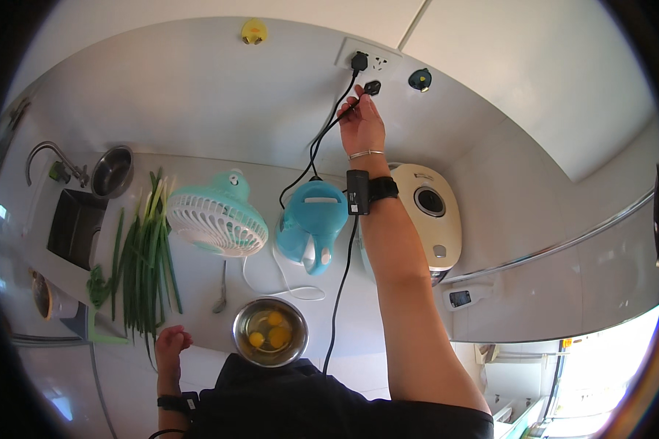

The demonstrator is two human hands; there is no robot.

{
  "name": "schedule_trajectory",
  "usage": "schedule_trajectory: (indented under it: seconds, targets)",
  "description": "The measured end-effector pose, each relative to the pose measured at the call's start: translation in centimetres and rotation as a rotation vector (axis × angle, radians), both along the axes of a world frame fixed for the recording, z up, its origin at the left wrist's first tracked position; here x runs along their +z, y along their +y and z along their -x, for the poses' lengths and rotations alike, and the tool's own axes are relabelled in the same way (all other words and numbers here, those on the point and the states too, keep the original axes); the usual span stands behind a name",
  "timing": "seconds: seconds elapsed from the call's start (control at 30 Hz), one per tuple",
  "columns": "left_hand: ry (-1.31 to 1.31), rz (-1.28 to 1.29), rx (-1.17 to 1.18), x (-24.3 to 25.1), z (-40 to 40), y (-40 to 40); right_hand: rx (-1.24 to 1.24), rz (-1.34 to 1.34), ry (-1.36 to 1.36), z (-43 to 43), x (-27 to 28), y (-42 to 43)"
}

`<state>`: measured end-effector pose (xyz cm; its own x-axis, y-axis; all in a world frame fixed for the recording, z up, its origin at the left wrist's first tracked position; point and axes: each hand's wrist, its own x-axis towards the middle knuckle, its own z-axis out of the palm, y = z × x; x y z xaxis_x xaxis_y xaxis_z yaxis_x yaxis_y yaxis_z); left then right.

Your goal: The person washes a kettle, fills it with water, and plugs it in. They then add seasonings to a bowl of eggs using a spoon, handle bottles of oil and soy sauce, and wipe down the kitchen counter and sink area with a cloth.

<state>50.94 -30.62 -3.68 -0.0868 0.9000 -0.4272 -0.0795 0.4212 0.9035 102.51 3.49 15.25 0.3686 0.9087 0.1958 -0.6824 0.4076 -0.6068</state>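
Observation:
My right hand [362, 123] is raised to the wall, holding a black power plug [372, 88] by its cord just below the wall socket [380, 63]. The held plug is outside the socket. Another black plug [358, 61] sits in the socket's left part. Down at the counter's front edge, my left hand [171, 347] is loosely curled, with nothing visible in it. It is nearest to the long green scallions [148, 263]. A steel bowl [241, 351] with cracked raw eggs [275, 318] stands close against my body. A blue electric kettle [313, 214] stands below the cords.
A mint-and-white fan [219, 219] stands left of the kettle; a cream rice cooker [450, 219] is partly behind my right arm. A spoon [220, 299] and a white cord [302, 296] lie on the counter. At left are a sink [77, 228], faucet [60, 156] and metal bowl [113, 171].

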Motion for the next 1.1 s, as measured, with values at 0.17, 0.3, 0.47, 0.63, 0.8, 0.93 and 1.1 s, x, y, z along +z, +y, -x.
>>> schedule_trajectory:
  seconds: [0.17, 0.3, 0.47, 0.63, 0.8, 0.93, 1.1]
  targets:
    - [0.013, 0.014, 0.048, -0.2, 1.2, -1.0, 0.343, -0.034, -0.082, 0.9, 2.0, 0.1]
    - [0.014, 0.007, 0.068, 0.2, 1.4, -1.3, 0.36, -0.031, -0.112, 1.4, 2.1, 0.6]
    - [-0.018, -0.004, 0.077, -0.2, 1.6, -1.3, 0.058, 0.183, -0.217, 0.6, 3.1, 0.6]
    - [-0.005, 0.026, 0.085, -0.3, 1.5, -1.1, 0.078, 0.161, -0.232, -2.0, 2.9, 0.5]
    - [-0.029, 0.025, 0.092, -1.0, 1.9, -1.0, 0.005, 0.054, -0.23, -2.7, 2.8, 1.6]
    - [-0.027, 0.009, 0.079, -0.9, 1.7, -0.4, -0.057, -0.028, -0.213, -3.4, 3.0, 3.0]
    - [-0.009, 0.018, 0.09, -0.7, 1.9, -0.3, -0.271, -0.087, -0.297, -2.8, 2.7, 4.2]
